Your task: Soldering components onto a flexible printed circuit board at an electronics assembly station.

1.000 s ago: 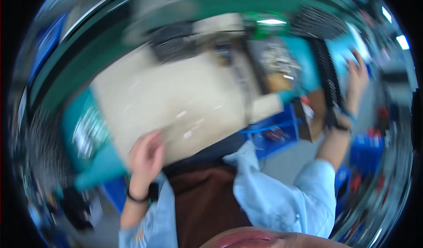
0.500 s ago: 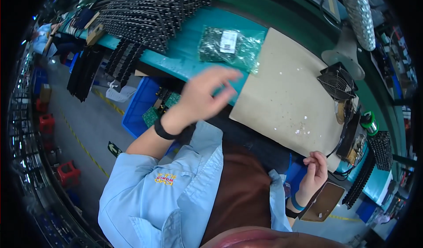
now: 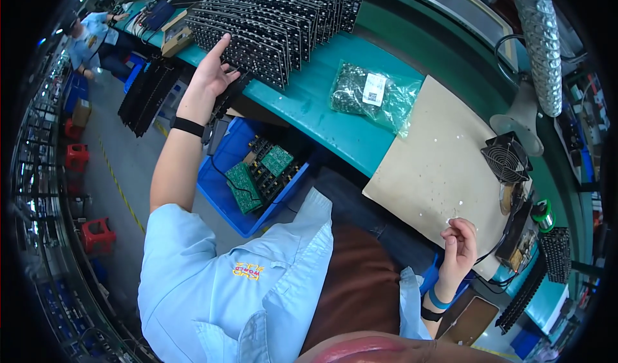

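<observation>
My left hand (image 3: 214,73) is stretched out to the far left with its fingers spread, at the near edge of a row of black circuit boards (image 3: 257,47) standing on edge. Whether its fingertips touch a board I cannot tell. It holds nothing that I can see. Over the near right edge of a tan cardboard sheet (image 3: 418,163), my right hand (image 3: 460,244) hangs with its fingers loosely bent and the thumb a little apart. Nothing shows in it. A clear plastic bag (image 3: 396,105) of dark small parts with a white label lies between the boards and the sheet.
Below the teal bench edge (image 3: 309,115) sits a blue bin (image 3: 248,224) with green circuit boards (image 3: 244,189). A black fan (image 3: 505,157), a green solder spool (image 3: 544,216) and a flexible metal duct (image 3: 537,47) are at the right. Another person (image 3: 90,41) works far left.
My left hand has swung away to the left and far side, from above the bench's front edge to the row of black boards. My right hand has stayed nearly in place. The view has shifted left.
</observation>
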`<state>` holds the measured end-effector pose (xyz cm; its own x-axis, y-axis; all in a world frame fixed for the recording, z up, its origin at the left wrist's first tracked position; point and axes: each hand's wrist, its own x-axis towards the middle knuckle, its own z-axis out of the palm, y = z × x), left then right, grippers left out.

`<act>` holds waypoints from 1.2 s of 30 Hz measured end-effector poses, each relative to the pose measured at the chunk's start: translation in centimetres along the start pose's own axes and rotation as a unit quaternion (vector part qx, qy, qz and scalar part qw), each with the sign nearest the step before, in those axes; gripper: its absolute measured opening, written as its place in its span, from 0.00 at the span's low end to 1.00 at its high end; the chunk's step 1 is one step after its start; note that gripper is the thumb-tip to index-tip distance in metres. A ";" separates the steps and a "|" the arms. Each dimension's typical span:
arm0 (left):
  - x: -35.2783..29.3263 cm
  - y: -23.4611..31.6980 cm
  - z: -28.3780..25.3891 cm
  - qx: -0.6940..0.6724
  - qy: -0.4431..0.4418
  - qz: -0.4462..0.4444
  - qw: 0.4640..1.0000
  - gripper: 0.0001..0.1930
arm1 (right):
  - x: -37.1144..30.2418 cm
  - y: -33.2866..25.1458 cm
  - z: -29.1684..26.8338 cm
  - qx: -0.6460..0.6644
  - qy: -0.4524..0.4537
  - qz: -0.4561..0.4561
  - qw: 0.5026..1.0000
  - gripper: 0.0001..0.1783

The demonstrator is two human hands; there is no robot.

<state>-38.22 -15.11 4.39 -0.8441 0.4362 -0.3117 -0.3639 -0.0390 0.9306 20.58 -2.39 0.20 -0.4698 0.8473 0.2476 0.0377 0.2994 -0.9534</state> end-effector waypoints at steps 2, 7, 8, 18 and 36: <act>1.1 0.1 -0.2 0.019 -0.026 -0.014 0.999 0.46 | 0.1 0.0 0.0 -0.011 -0.002 0.002 1.000 0.13; 3.0 0.9 -0.3 0.007 -0.011 -0.119 0.993 0.52 | 0.8 -0.2 0.1 -0.017 0.010 0.014 1.000 0.13; 2.7 1.2 0.1 -0.002 0.000 -0.117 0.993 0.54 | 1.0 0.1 0.1 -0.016 0.005 0.010 1.000 0.13; 2.0 2.1 -0.7 -0.101 0.002 -0.014 0.995 0.47 | 4.1 0.1 0.4 -0.071 -0.039 -0.036 0.996 0.12; -13.9 -7.5 2.8 -0.236 -0.311 0.196 0.900 0.48 | 20.9 6.2 17.2 -0.368 -0.146 -0.132 0.909 0.13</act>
<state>-22.63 -18.34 2.32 -0.6133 0.7190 0.3270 -0.3367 -0.6125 0.7152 -4.22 9.63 -3.51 -0.7581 0.5831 0.2921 0.4190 0.7786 -0.4671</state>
